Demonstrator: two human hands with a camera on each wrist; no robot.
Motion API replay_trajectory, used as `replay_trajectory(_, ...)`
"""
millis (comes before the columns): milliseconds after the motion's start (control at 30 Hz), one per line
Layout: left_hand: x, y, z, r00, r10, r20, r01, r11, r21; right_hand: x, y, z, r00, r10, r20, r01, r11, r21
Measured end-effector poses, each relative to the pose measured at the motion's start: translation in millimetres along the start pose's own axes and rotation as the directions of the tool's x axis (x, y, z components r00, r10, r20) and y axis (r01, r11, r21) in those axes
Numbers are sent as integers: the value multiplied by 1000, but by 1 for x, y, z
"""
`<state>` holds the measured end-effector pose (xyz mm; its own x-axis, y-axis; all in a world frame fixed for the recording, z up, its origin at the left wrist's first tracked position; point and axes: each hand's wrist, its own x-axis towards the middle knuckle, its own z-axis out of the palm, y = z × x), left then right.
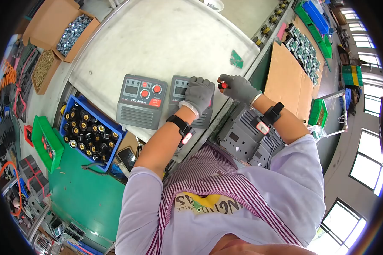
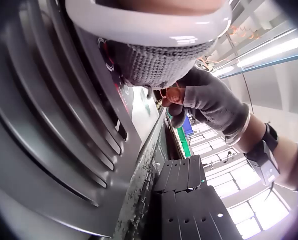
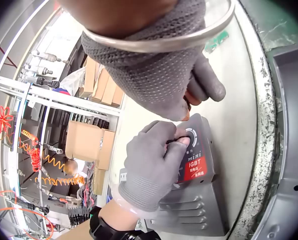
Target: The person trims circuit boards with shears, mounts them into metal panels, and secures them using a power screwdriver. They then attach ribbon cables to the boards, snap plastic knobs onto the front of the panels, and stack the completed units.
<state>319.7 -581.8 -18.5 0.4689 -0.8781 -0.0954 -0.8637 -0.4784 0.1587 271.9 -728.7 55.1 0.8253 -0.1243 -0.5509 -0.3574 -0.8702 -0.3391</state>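
Two grey device panels lie side by side; the left panel (image 1: 139, 102) carries two red knobs (image 1: 144, 94). My left hand (image 1: 198, 93) is over the right panel (image 1: 180, 80). In the right wrist view, the left hand (image 3: 151, 162) has its bent finger and thumb together at a dial scale on the panel (image 3: 191, 200); whether anything is between them is hidden. To the right of that panel, my right hand (image 1: 240, 88) pinches a small red knob (image 1: 222, 86) above the table edge. The left wrist view shows the right hand (image 2: 211, 100) with bent fingertips.
A blue bin (image 1: 120, 135) of black, brass-centred parts stands left of my body, with a green bin (image 1: 55, 148) beyond. Grey metal housings (image 1: 238, 134) lie below my right forearm. A green scrap (image 1: 236, 59) rests on the white table (image 1: 157, 38). Cardboard boxes (image 1: 74, 53) hold small hardware.
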Motion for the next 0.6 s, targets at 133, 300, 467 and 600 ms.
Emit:
replay_trajectory(133,-7,-3,4,997,-20,-81,12,995,-95,6,2,10,999,-48,-7,48,999,2)
replay_trajectory(300,-50,-17,-20,906,-283,-314,156,914,-375,20,4,26,986,-168,-12,166,981,-96)
replay_trajectory(467,-111,-36,-11,883,-411,-225,339,893,-298,26,-13,30,978,-196,69,207,933,-294)
replay_trajectory(600,-125,-28,6,879,-476,-12,462,858,-224,29,-20,30,961,-256,101,275,871,-408)
